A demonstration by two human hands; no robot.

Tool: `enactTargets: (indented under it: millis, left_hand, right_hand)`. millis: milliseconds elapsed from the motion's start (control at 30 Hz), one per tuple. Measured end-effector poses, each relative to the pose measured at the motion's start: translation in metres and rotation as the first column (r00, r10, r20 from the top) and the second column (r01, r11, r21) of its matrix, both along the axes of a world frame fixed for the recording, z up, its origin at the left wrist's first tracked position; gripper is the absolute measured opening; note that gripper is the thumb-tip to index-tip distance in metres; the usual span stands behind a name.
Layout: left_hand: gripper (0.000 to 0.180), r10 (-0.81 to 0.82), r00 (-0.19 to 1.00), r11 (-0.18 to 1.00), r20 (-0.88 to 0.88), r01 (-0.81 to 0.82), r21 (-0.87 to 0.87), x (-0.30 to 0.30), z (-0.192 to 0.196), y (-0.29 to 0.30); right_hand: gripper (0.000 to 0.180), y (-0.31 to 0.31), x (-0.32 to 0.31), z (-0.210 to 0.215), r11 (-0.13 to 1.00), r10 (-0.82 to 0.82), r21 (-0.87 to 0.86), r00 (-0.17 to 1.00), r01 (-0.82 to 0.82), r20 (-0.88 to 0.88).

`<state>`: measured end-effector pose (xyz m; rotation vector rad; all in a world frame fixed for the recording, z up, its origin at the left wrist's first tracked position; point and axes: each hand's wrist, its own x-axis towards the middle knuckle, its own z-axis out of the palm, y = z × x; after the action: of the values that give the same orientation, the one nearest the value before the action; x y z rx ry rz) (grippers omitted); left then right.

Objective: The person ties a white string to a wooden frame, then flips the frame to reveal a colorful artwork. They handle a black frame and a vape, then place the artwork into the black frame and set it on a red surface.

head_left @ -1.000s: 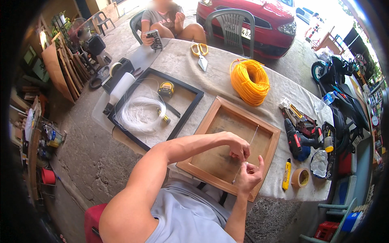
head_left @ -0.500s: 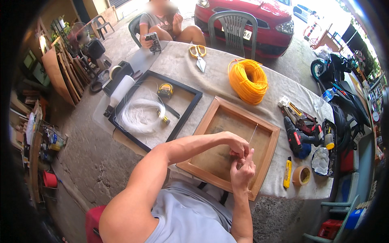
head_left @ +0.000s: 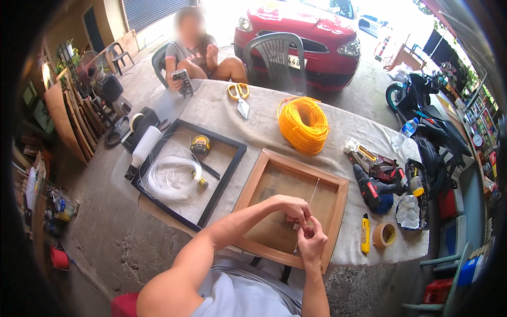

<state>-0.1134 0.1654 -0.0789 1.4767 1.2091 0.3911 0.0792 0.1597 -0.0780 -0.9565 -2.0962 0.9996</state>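
Observation:
A brown wooden frame lies on the cloth-covered table in front of me, its recessed back panel facing up. A thin whitish cord runs from its far rail down to my hands, and a short stretch shows below them near the close rail. My left hand reaches across the panel with its fingers pinched at the cord. Right beside it, my right hand is closed at the same spot, thumb and fingers together. The fingers cover most of the part they work on.
A black frame at left holds clear line and a tape measure. Beyond are scissors and yellow rope. At right lie a drill, utility knife and tape roll. A person sits opposite.
The view has tilted up, so everything sits lower and further left. Both hands stay together at the cord; the right hand has turned a little, and the cord's lower stretch now shows.

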Motion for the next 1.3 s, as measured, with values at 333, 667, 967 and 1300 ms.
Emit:
enactTargets:
  millis: [333,667,967,1300]
  left_hand:
    - [0.018,0.037,0.996,0.999,0.076,-0.036,-0.018,-0.001,0.0,-0.002]
    - [0.015,-0.055,0.982,0.984,0.183,0.022,0.178,-0.007,-0.012,-0.002]
    - [0.016,-0.034,0.976,0.996,0.217,0.016,0.085,-0.008,-0.006,-0.002]
    - [0.018,-0.055,0.976,0.992,0.21,0.029,0.125,-0.007,-0.006,-0.003]
  right_hand:
    - [0.05,-0.005,-0.006,0.003,1.0,-0.012,0.019,0.998,0.011,0.055]
    - [0.059,0.004,-0.006,-0.002,0.988,0.033,-0.152,0.999,-0.03,0.018]
    - [0.053,0.017,0.001,-0.007,0.723,-0.05,-0.672,0.958,-0.16,-0.282]
    - [0.063,0.016,0.003,-0.002,0.721,-0.139,-0.688,0.955,-0.084,-0.263]
